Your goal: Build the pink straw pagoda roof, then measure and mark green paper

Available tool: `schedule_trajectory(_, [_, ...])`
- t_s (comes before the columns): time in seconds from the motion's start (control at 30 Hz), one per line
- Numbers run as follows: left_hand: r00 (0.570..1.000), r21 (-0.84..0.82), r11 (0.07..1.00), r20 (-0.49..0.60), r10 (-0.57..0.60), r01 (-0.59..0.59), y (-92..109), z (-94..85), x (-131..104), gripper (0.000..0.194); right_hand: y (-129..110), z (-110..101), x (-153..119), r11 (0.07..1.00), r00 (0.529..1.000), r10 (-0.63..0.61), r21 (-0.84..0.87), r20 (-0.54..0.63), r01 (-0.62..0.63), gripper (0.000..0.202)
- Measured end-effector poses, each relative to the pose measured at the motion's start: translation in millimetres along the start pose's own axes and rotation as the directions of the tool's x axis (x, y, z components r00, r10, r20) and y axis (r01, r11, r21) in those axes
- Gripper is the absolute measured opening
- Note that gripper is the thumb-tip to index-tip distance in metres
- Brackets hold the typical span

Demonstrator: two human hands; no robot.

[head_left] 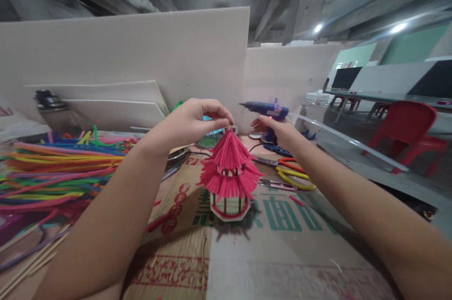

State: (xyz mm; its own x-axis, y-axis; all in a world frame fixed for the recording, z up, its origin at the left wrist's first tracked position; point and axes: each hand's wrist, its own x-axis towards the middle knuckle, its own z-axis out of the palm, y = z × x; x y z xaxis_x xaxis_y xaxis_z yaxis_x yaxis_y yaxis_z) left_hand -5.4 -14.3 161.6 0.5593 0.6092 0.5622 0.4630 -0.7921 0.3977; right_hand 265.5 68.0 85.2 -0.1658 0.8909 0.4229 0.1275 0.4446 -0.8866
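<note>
The pink-roofed model (229, 173) is placed at the centre of the frame, its peak pinched between the thumb and fingertips of the left hand (197, 120). Just right of centre, the handle of the blue glue gun (263, 108) is gripped by the right hand (271, 126), with the nozzle pointed leftward. The left fingers could be burned if a heated nozzle were swung too near, and roof strips could be bent by too hard a pinch. The very tip is covered by the fingers; whether the base is rested on the cardboard (254, 274) cannot be told. Pipe cleaners (60, 168) are blurred and cut off at left.
</note>
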Motion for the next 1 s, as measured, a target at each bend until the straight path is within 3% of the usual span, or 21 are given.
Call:
schedule_trajectory(0.07, [1.000, 0.004, 1.000, -0.010, -0.010, 0.010, -2.4, -1.2, -0.2, 0.022, -17.7, -4.3, -11.7, 0.995, 0.999, -0.030, 0.089, -0.045, 0.034, 0.042])
schedule_trajectory(0.13, [0.999, 0.005, 1.000, -0.026, -0.028, 0.028, -4.8, -1.5, -0.1, 0.024, -33.3, -8.8, -23.4, 0.994, 0.995, -0.090, 0.067, -0.031, 0.092, 0.048])
schedule_trajectory(0.27, [0.997, 0.021, 0.998, -0.052, -0.054, 0.055, -7.3, 0.2, 0.9, 0.025, -53.5, -16.2, -40.0, 0.982, 0.982, -0.165, -0.083, 0.095, 0.173, 0.070])
schedule_trajectory(0.4, [0.999, 0.043, 0.999, -0.031, -0.024, 0.026, -7.9, 3.9, 2.8, 0.022, -63.8, -15.2, -50.0, 0.980, 0.954, -0.133, -0.107, 0.268, 0.167, 0.065])
schedule_trajectory(0.57, [0.999, 0.046, 0.998, -0.017, -0.037, 0.038, -7.7, 7.8, 4.3, 0.021, -66.7, -11.7, -53.4, 0.949, 0.928, -0.152, -0.211, 0.341, 0.233, 0.051])
schedule_trajectory(0.73, [0.999, 0.034, 0.998, -0.006, -0.051, 0.051, -6.2, 7.8, 4.2, 0.021, -60.0, -18.5, -47.6, 0.917, 0.940, -0.116, -0.328, 0.320, 0.225, 0.053])
schedule_trajectory(1.0, [0.999, 0.045, 0.998, -0.005, -0.037, 0.037, -6.5, 7.8, 4.6, 0.022, -61.2, -16.8, -48.6, 0.906, 0.944, -0.116, -0.356, 0.309, 0.228, 0.054])
